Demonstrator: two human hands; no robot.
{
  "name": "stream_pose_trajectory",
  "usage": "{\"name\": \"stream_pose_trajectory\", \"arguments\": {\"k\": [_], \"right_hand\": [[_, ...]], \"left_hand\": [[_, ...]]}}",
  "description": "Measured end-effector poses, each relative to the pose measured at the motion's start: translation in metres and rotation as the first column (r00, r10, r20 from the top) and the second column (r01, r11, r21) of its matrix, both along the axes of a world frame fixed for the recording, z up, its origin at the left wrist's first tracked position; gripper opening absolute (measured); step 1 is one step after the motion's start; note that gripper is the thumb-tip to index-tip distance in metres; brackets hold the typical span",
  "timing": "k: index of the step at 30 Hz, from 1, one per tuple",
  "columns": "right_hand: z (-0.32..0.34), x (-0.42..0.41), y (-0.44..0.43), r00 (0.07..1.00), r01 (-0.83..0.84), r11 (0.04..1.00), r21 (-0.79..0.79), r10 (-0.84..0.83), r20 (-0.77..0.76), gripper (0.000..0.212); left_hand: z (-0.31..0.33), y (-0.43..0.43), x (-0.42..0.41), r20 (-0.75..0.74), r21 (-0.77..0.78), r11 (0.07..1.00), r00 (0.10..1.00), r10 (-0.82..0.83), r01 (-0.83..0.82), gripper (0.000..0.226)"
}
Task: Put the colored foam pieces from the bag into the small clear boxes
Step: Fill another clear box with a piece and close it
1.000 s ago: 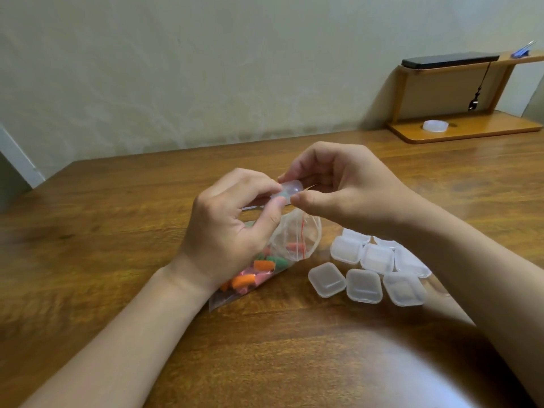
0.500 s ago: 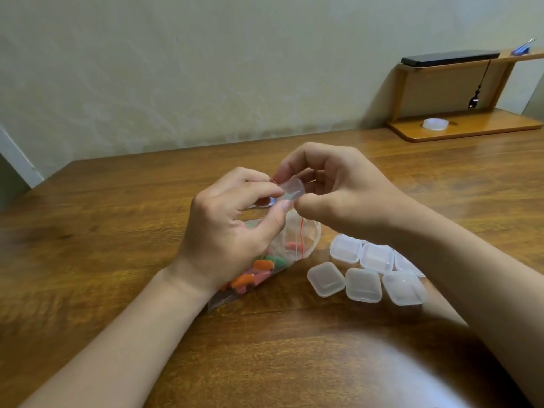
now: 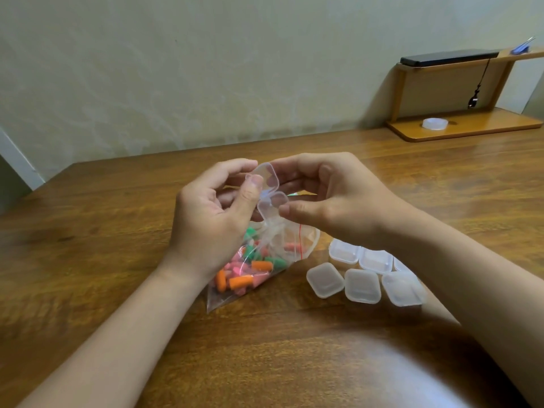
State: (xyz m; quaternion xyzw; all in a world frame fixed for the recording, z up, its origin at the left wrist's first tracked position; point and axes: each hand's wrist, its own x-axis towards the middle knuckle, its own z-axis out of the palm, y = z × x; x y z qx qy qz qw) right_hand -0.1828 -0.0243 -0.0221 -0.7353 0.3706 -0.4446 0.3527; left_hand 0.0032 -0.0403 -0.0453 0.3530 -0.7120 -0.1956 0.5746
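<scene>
Above the table both hands hold one small clear hinged box (image 3: 269, 188), its lid swung up. My left hand (image 3: 215, 213) pinches the lid side with thumb and fingers. My right hand (image 3: 329, 198) pinches the lower half with thumb and fingertips. The box looks empty. Under my hands lies a clear zip bag (image 3: 259, 260) with a red seal line, holding orange, pink and green foam pieces (image 3: 241, 281). Several more small clear boxes (image 3: 362, 285), lids down, sit in a cluster to the right of the bag, partly hidden by my right forearm.
The wooden table (image 3: 103, 231) reaches a pale wall at the back. At the far right stands a wooden riser shelf (image 3: 465, 128) with a roll of clear tape (image 3: 435, 123) on its base and a dark flat device (image 3: 450, 58) on top.
The small box between my hands was closed a second ago; now its lid is swung open. My hands have spread slightly apart. The bag and other boxes have not moved.
</scene>
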Motion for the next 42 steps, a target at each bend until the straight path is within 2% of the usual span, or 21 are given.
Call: {"name": "stream_pose_trajectory", "arguments": {"k": [5, 9, 11, 13, 15, 19, 21, 25, 29, 32, 35, 40, 42], "right_hand": [[0.0, -0.002, -0.001, 1.0, 0.02, 1.0, -0.012, -0.019, 0.003, 0.043], [0.002, -0.001, 0.0, 1.0, 0.021, 0.999, 0.032, -0.02, -0.02, 0.036], [0.005, -0.003, 0.0, 0.996, 0.079, 0.996, 0.05, -0.077, -0.032, 0.031], [0.009, -0.009, -0.002, 0.973, 0.184, 0.982, -0.043, -0.188, -0.135, 0.023], [0.011, -0.018, -0.003, 0.917, 0.221, 0.963, -0.155, -0.259, -0.302, 0.019], [0.01, -0.021, -0.002, 0.768, 0.146, 0.979, -0.144, -0.204, -0.608, 0.014], [0.007, -0.017, -0.001, 0.728, 0.099, 0.988, -0.117, -0.152, -0.668, 0.007], [0.002, -0.01, 0.0, 0.707, 0.037, 0.995, -0.091, -0.091, -0.701, 0.013], [-0.002, -0.004, 0.0, 0.702, -0.016, 0.991, -0.133, -0.083, -0.707, 0.022], [-0.002, -0.002, 0.001, 0.704, -0.006, 0.989, -0.146, -0.1, -0.703, 0.019], [-0.002, -0.002, 0.002, 0.697, 0.046, 0.991, -0.128, -0.124, -0.707, 0.031], [-0.006, 0.006, 0.002, 0.681, 0.029, 0.988, -0.152, -0.131, -0.721, 0.009], [-0.007, 0.008, 0.002, 0.693, -0.013, 0.988, -0.151, -0.1, -0.714, 0.018]], "left_hand": [[0.001, 0.004, 0.001, -0.065, 0.241, 0.956, 0.985, -0.157, 0.168, 0.047], [0.005, 0.002, 0.004, -0.114, 0.299, 0.941, 0.985, -0.131, 0.16, 0.047], [0.005, -0.002, 0.006, -0.164, 0.351, 0.924, 0.981, -0.101, 0.154, 0.043], [0.004, -0.006, 0.007, -0.223, 0.399, 0.905, 0.973, -0.061, 0.148, 0.039], [0.003, -0.008, 0.008, -0.254, 0.449, 0.882, 0.967, -0.025, 0.141, 0.038], [0.002, -0.011, 0.005, -0.269, 0.558, 0.815, 0.963, -0.001, 0.157, 0.039], [0.002, -0.012, 0.003, -0.285, 0.587, 0.791, 0.958, 0.004, 0.172, 0.038], [0.001, -0.013, 0.003, -0.301, 0.603, 0.776, 0.954, 0.008, 0.183, 0.038], [-0.001, -0.014, 0.003, -0.3, 0.611, 0.773, 0.954, 0.025, 0.171, 0.039], [-0.002, -0.015, 0.002, -0.312, 0.607, 0.778, 0.949, 0.043, 0.164, 0.039], [-0.002, -0.016, 0.001, -0.325, 0.593, 0.791, 0.944, 0.064, 0.151, 0.038], [-0.001, -0.016, 0.001, -0.323, 0.585, 0.802, 0.941, 0.097, 0.118, 0.04], [-0.002, -0.016, 0.001, -0.323, 0.579, 0.807, 0.941, 0.098, 0.115, 0.04]]}}
